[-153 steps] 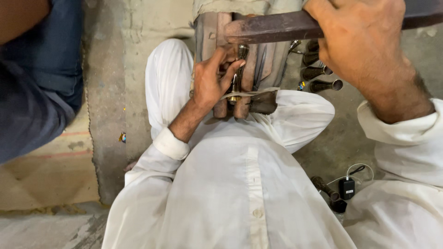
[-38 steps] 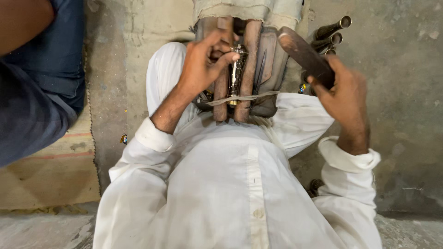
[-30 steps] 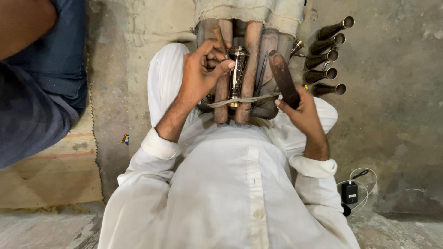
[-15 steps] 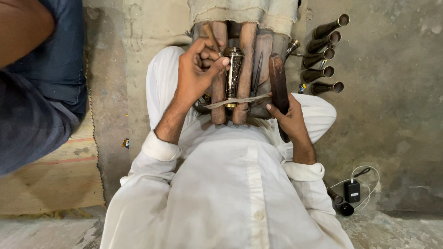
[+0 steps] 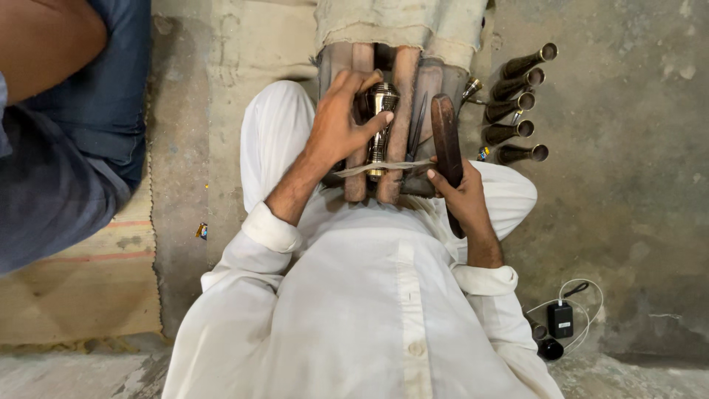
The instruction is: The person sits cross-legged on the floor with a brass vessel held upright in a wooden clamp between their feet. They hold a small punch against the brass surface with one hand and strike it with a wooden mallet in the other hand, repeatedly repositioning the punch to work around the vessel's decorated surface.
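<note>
Metal workpiece (image 5: 381, 118), a small shiny ribbed piece, sits upright between two reddish wooden bars (image 5: 402, 125) in front of the seated person, whose white shirt (image 5: 354, 310) fills the lower middle of the head view. A pale cord (image 5: 384, 167) runs across the bars just below the piece. The left hand (image 5: 336, 125) lies over the bars from the left, fingers spread and bent, with the fingertips (image 5: 384, 118) touching the side of the metal piece rather than clamped round it. The right hand (image 5: 461, 196) is closed on the lower part of a dark, flat wooden tool (image 5: 445, 137), which points up and away alongside the bars, just right of the workpiece. A folded grey cloth (image 5: 399, 29) covers the far end of the bars. Further right, five dark metal tubes (image 5: 517, 103) lie fanned out on the concrete floor (image 5: 635, 185). A small black charger with a white cable (image 5: 561, 321) lies near the right elbow. Another person in blue clothing (image 5: 66, 148) sits at the left edge.
</note>
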A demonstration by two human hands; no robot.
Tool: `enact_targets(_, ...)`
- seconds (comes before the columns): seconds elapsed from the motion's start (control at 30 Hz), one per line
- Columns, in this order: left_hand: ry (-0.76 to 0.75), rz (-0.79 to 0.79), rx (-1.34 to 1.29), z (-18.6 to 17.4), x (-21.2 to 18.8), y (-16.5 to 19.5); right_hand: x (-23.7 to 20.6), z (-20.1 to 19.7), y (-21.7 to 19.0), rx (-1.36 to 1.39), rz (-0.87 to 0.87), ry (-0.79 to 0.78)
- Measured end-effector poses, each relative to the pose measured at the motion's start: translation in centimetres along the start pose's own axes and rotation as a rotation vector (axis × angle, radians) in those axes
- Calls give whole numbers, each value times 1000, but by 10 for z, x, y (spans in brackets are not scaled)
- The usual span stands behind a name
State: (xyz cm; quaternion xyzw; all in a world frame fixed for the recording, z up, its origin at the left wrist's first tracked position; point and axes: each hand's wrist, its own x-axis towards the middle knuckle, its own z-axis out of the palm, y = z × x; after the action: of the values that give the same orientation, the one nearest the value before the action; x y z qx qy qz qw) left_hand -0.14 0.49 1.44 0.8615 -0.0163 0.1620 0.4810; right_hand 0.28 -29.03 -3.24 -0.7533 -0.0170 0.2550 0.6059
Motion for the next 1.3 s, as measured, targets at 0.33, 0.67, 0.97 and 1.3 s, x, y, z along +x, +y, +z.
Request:
enact_targets(0.33,-15,-73,290,25,24,13,2,5,4,0,-42,36)
enact_targets(0.67,94,-190,-150,-36,-23,-28,1,9,5,-25,-77,31)
enact_targets(0.97,-9,-418,-768,-48,-3,-26,-1,8,7,-39,-73,42)
enact_targets(1.3,-313,105,-205,-24,54,-9,-8,-13,-8,220,116,-76)
